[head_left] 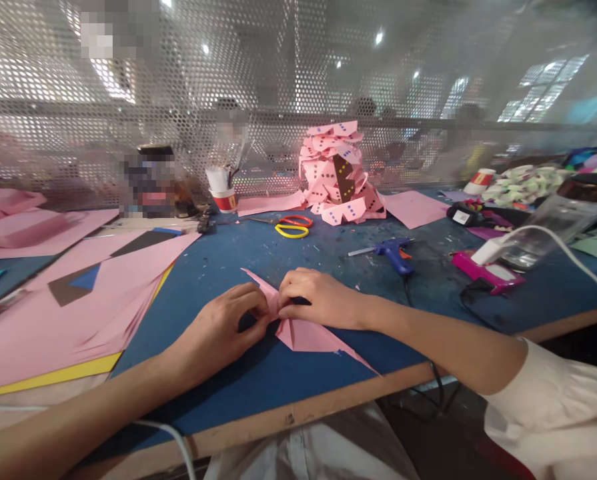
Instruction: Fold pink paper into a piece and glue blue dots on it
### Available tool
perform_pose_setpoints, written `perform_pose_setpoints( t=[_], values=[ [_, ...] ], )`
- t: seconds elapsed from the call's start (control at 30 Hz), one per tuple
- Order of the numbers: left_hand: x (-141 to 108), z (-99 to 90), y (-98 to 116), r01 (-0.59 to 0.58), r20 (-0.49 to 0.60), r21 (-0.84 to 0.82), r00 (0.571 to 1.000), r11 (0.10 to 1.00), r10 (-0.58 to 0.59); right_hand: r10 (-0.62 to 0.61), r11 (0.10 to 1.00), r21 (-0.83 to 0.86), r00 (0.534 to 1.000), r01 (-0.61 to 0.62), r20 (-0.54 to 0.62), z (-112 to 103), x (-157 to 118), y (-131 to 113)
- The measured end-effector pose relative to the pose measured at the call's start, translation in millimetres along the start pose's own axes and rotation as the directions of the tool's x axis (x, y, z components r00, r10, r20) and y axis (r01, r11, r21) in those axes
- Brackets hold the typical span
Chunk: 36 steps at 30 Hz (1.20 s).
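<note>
The left hand and the right hand meet near the middle of the blue mat, both pinching the same folded pink paper. The left thumb and fingers close on its left edge, curled round so that a gap shows between thumb and palm; the right fingers are bent and closed on it just beside them. The paper lies at the near side of the mat, one thin point reaching far and left past the hands, the other reaching near and right to the table edge. Farther off, the scissors lie with red and yellow loops to the right. To their right is the blue glue gun, its stick pointing left, and right of that a magenta device. At left, pink sheets lie stacked over a yellow one. Far in the middle stands a pile of dotted pink pieces, with a red-and-white cup to its left, before a perforated screen.
</note>
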State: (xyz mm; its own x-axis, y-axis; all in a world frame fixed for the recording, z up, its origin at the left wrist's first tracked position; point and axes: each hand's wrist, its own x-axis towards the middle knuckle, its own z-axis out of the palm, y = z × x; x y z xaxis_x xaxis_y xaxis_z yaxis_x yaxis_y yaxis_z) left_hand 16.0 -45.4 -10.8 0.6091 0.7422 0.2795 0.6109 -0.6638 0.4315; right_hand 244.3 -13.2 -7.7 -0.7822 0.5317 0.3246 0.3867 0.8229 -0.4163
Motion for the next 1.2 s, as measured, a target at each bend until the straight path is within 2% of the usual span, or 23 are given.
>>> perform_pose_setpoints(
  t=[0.13,0.63,1.2],
  values=[
    [2,-1.2,2,0.012,0.007,-0.022,1.000,1.000,-0.012,-0.004,0.999,0.037,1.000,0.004,-0.014,2,0,2],
    [4,-1.4,2,0.031,0.032,-0.053,0.999,0.998,-0.029,0.127,0.991,0.040,0.991,-0.125,-0.044,8,3,-1],
    [5,-3.1,1,0.080,0.066,-0.111,0.995,0.991,-0.073,0.139,0.988,0.073,0.988,-0.134,-0.066,11,4,0]
  ],
)
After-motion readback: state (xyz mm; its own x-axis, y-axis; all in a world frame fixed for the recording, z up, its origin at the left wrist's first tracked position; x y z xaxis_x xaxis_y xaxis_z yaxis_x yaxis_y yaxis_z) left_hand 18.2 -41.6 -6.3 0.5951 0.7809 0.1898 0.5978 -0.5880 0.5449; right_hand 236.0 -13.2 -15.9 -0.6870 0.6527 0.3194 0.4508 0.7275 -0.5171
